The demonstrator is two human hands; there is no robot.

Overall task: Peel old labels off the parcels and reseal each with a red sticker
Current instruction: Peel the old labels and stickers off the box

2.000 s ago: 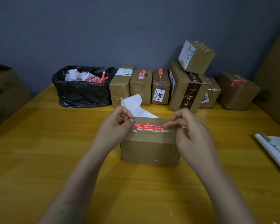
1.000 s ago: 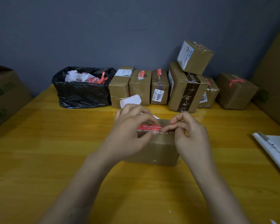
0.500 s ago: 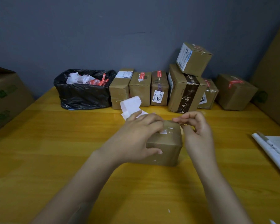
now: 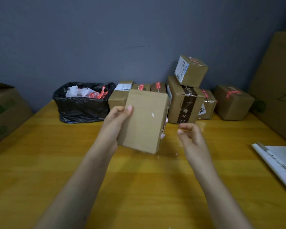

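So the left hand point(image 4: 117, 118) has got one parcel point(image 4: 144, 121) up on a tilt over the middle of the desk point(image 4: 56, 162), with a plain brown face turned toward the camera. The thumb lies on that front face near the left edge and the rest of the fingers go round behind. The parcel's lowest corner is right down by the wood, but I can't tell if it actually touches. No sticker shows on the side we can see.

The right hand point(image 4: 191, 138) hangs just beside the parcel, not touching it, with its fingers loosely curled and nothing visible in them.

At the back by the grey wall is a black bin bag point(image 4: 82, 106) with white paper and red scraps in it. Next to that is a row of brown parcels, and a small box point(image 4: 191, 71) sits crooked on top of a bigger box point(image 4: 183, 101) that has dark tape. Another parcel with a red sticker point(image 4: 233, 103) sits further right. White paper sheets point(image 4: 279, 161) lie at the right edge.
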